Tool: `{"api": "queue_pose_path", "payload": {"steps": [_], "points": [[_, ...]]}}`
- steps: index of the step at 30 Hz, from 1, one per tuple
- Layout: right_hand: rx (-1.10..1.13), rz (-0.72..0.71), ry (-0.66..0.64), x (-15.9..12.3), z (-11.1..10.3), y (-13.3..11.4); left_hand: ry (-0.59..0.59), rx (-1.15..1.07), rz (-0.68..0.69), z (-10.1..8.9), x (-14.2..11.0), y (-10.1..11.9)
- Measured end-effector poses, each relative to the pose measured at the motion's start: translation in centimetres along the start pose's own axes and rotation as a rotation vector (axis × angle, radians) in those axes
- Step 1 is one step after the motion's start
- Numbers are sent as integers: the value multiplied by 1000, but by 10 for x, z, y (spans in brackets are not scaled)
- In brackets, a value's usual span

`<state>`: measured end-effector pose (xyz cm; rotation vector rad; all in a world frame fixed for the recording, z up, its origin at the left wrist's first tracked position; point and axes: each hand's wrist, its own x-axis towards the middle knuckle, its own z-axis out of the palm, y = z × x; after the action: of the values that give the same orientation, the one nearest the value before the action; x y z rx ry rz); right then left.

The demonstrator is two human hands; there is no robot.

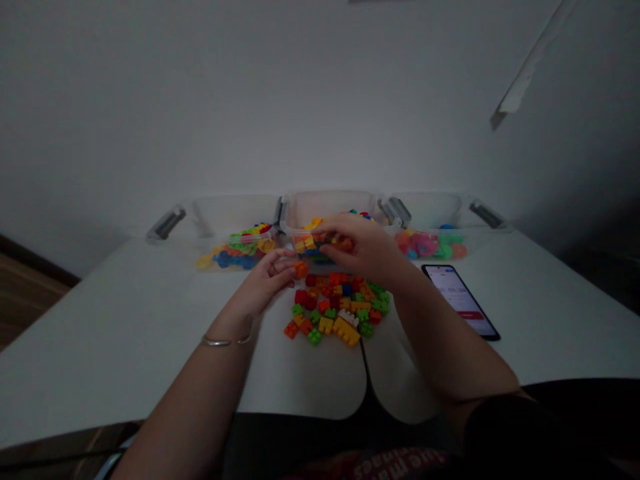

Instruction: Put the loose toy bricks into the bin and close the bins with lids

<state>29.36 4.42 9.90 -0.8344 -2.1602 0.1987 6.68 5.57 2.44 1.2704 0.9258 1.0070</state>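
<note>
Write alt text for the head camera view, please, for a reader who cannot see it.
The left hand pinches an orange brick and the right hand reaches into the middle of three clear bins, above a pile of colourful toy bricks on a white table. A smartphone lies at right.

Item 1: transparent plastic storage box (235, 213) with grey latch, left side of table, holding mixed multicoloured plastic toy pieces (240, 252).
Item 2: matching box (425, 210), right side, holding rounded pink, green, orange and blue toys (425, 245).
Item 3: smartphone (460, 300), screen lit, lying flat.
Item 4: white table (100, 333).
Item 5: pale wall (300, 100).
Item 6: wooden floor (25, 293).
Item 7: white strip (525, 80), hanging upper right.
</note>
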Motion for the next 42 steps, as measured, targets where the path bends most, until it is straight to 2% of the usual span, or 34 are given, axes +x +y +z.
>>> {"api": "queue_pose_path", "payload": {"steps": [5, 12, 18, 23, 30, 35, 38, 40, 42], "points": [[60, 10, -225, -1, 16, -3, -93, -104, -19, 1, 3, -8], [21, 37, -341, -2, 27, 0, -152, -119, -4, -2, 4, -11], [49, 46, -337, -1, 32, 1, -161, -180, -19, -2, 4, -8], [73, 56, -359, -1, 32, 2, -146, -132, -48, -6, 2, -7], [106, 65, -391, -1, 26, 1, -217, -105, -36, -7, 1, -11], [156, 77, -424, -1, 15, 2, -193, -57, -28, -5, -1, -8], [228, 77, -359, -2, 2, 7, -109, 20, -20, -6, -3, -5], [230, 122, -231, -3, -7, 13, -54, 83, -17, -7, -4, -4], [140, 191, -43, -4, -17, 19, -10, 161, -13, -9, -4, -5]]}}
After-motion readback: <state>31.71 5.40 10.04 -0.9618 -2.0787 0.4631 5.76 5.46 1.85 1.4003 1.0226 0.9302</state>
